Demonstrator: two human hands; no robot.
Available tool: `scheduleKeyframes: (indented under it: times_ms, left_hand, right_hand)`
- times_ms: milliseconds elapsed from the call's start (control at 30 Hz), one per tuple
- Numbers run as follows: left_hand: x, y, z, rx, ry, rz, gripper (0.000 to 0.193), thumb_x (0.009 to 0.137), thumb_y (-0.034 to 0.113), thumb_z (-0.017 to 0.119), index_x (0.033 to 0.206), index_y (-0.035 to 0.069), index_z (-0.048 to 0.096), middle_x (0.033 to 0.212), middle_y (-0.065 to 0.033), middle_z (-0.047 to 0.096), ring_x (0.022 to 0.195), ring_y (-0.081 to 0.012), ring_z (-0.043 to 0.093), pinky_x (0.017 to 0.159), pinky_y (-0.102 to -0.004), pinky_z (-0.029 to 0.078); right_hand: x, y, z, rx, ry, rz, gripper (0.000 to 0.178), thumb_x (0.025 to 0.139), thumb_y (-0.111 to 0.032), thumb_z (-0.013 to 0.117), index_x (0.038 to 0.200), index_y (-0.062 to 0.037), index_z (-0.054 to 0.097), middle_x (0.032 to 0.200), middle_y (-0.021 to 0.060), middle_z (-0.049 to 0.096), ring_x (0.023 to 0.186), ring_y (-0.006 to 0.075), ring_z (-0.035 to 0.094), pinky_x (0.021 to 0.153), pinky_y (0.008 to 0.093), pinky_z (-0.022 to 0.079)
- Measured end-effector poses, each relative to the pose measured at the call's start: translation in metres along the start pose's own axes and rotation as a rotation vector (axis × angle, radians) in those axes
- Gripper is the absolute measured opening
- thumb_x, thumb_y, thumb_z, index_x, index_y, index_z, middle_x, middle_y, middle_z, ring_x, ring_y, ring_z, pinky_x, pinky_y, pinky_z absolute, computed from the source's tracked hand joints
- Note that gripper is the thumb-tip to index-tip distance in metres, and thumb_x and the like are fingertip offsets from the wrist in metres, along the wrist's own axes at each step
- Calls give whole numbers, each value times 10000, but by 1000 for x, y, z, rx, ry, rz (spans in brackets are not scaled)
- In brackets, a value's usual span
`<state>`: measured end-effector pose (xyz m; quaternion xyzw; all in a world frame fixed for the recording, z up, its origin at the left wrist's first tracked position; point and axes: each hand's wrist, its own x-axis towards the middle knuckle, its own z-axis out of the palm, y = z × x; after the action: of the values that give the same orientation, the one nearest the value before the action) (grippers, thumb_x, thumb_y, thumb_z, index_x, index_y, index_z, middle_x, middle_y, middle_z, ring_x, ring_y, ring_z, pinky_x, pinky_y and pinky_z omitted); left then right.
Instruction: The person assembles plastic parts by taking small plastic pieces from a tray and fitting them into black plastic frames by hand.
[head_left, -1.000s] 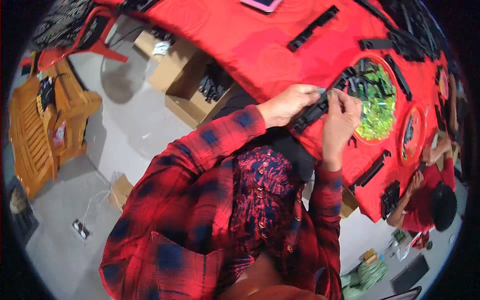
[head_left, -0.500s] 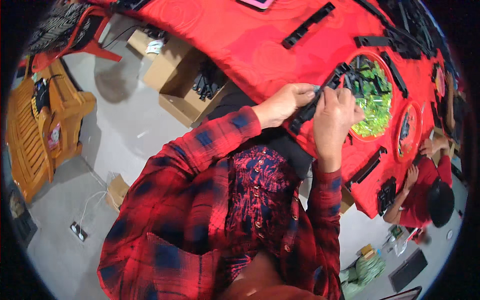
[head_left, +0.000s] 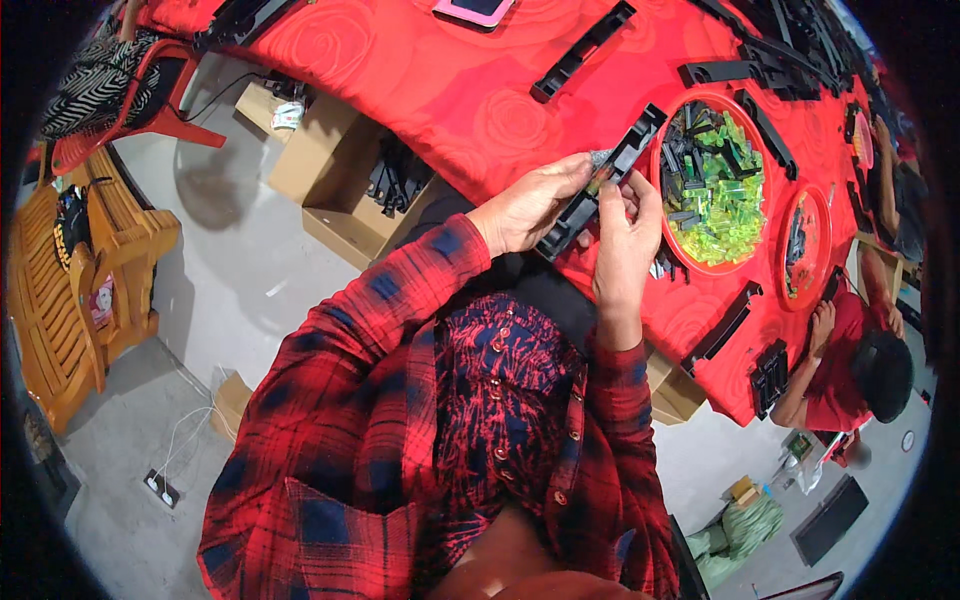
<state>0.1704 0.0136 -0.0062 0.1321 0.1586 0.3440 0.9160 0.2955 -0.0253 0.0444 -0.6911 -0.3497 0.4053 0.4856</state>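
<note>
A long black plastic strip (head_left: pixel 632 148) with recesses along its face is held slantwise above the table's near edge. My left hand (head_left: pixel 535 205) is closed around its left side near the middle. My right hand (head_left: pixel 628 238) has its fingers bent and pressed to the strip from the right; whether a small piece is between those fingertips is hidden. Right of the strip stands a round red basket (head_left: pixel 660 215), filled with translucent yellow-green pieces (head_left: pixel 730 225) and small black pieces (head_left: pixel 685 150).
More black strips (head_left: pixel 585 50) lie about the red tablecloth (head_left: pixel 420 75). A smaller red basket (head_left: pixel 826 235) stands further right, near a co-worker in red (head_left: pixel 840 350). A pink-edged device (head_left: pixel 480 12) lies at the far edge. An open cardboard box (head_left: pixel 330 225) sits on the floor.
The strip has turned so its recessed face shows more, and it sits clear of the basket's rim. My right hand has shifted from gripping over its top to its right side, fingers lower. The whole view shifted slightly.
</note>
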Motion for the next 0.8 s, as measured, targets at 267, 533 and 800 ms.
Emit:
scheduleKeyframes:
  times_ms: [267,533,800]
  left_hand:
    - [7,-8,-1,32,3,42,493,1053,326,484,1469,76,394,1293,-97,601,1150,-213,640,971,-351,538]
    - [5,-10,-1,108,2,79,478,1058,388,459,1466,142,421,1193,-4,619,821,-69,635,602,-239,542]
    - [-1,-14,4,159,107,131,459,1077,329,444,1469,89,424,1265,-3,598,1077,-91,592,876,-257,512]
  right_hand:
    - [6,8,9,51,-4,-130,395,906,-96,675,1235,67,529,1062,100,628,854,103,578,719,255,511]
    - [3,-10,13,39,-32,59,302,939,-110,616,1180,55,543,938,72,628,705,89,574,510,240,479]
    - [7,1,10,-110,-10,-48,216,922,-88,620,1078,56,579,888,102,627,698,123,581,574,297,492]
